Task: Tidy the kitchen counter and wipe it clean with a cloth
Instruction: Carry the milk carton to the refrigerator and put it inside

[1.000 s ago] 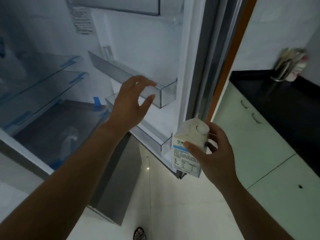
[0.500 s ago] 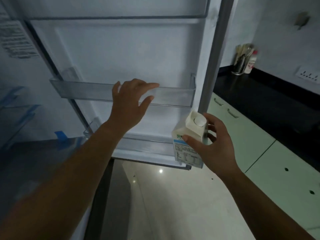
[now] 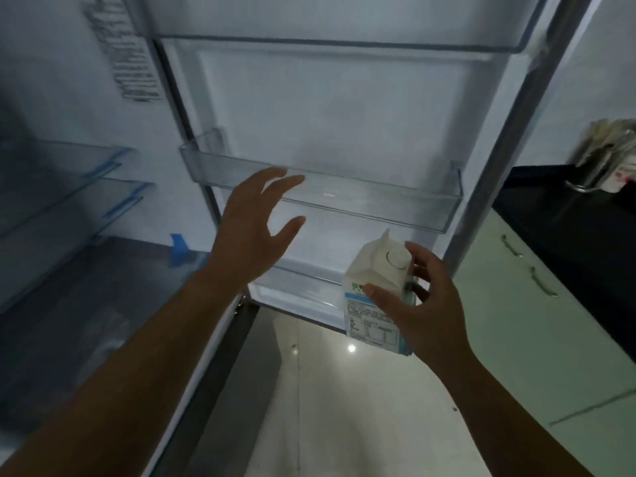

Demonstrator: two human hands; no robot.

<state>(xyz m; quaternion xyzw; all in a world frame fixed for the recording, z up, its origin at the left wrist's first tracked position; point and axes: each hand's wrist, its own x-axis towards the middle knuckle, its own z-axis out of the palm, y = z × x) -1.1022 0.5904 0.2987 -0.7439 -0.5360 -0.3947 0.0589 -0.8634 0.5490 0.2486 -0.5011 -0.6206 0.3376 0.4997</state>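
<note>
A white milk carton [image 3: 373, 287] with a round cap and a blue label is upright in my right hand [image 3: 418, 304], low in front of the open fridge door [image 3: 327, 108]. My left hand [image 3: 253, 225] hovers with fingers spread, holding nothing, just in front of the clear middle door bin [image 3: 395, 204]. That bin holds nothing. A lower door bin [image 3: 303, 287] sits partly hidden behind the carton and my left hand. The black kitchen counter [image 3: 568, 228] lies at the right.
Glass shelves [image 3: 69, 173] of the fridge interior are at the left, with a blue tape strip [image 3: 179, 249]. A utensil holder [image 3: 609, 156] stands on the counter. Pale green cabinet doors [image 3: 516, 321] run below it. Glossy white floor tiles [image 3: 344, 407] lie underfoot.
The view has swung left and closer to the door. My left hand has spread slightly near the middle bin. My right hand keeps the carton at about the same height.
</note>
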